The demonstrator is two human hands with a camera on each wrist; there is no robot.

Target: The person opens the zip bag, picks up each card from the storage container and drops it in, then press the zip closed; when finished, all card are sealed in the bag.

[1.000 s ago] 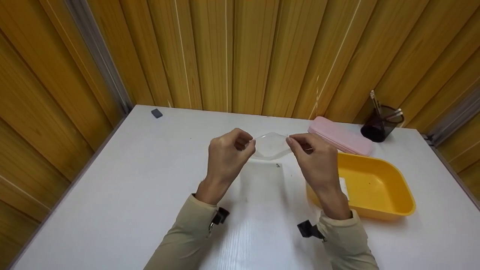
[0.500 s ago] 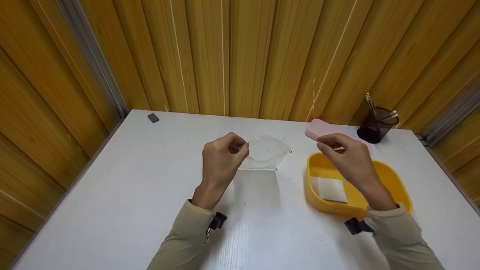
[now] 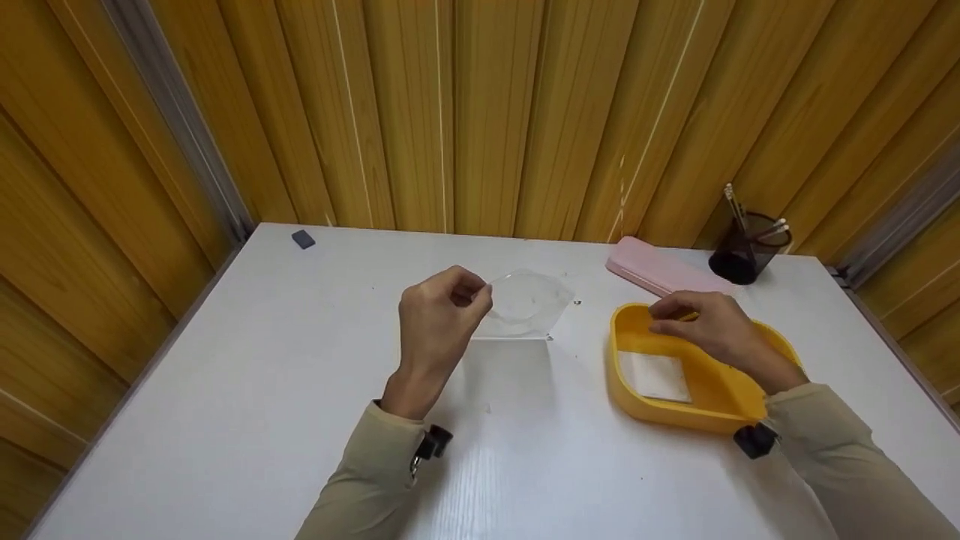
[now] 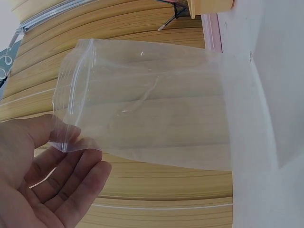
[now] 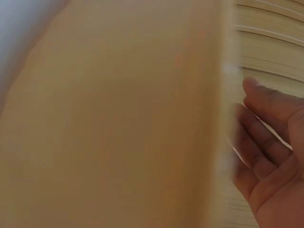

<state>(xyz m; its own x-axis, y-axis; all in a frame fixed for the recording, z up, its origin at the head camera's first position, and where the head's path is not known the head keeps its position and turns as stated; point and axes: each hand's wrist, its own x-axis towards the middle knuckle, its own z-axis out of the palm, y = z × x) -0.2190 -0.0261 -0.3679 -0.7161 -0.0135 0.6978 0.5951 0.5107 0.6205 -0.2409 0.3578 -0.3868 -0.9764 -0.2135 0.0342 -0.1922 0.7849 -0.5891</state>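
Bag (image 4: 156,104) gaping beneath the left hand (image 3: 435,322), right hand (image 3: 712,330) hovering at a yellow tray (image 3: 637,409)

The left hand is pinching one side of the bag's mouth between thumb and forefinger, its other fingers curving loosely; gripping the limp film by its rim is probably keeping the mouth apart. The bag is extending down and to the right of that hand, its bottom seemingly reaching the desk (image 3: 300,375), which is likely helping to support it.

The right hand is holding nothing visible, its thumb and bent fingers leaving a gap. How deep it is dipping I cannot tell, since the tray's blurred wall is filling most of the right wrist view.

Nearer the person than the right fingertips, a white square (image 3: 660,377) is lying flat inside the tray; the raised left wall is standing between it and the bag.

Beyond the right hand, a pink case (image 3: 656,262) is lying behind the tray, and a dark cup (image 3: 739,266) is holding white-tipped sticks (image 3: 734,206) farther right. Well beyond and left of the left hand, a grey block (image 3: 303,239) is resting. Ribbed panels (image 3: 487,112) are closing off the space beyond both hands.
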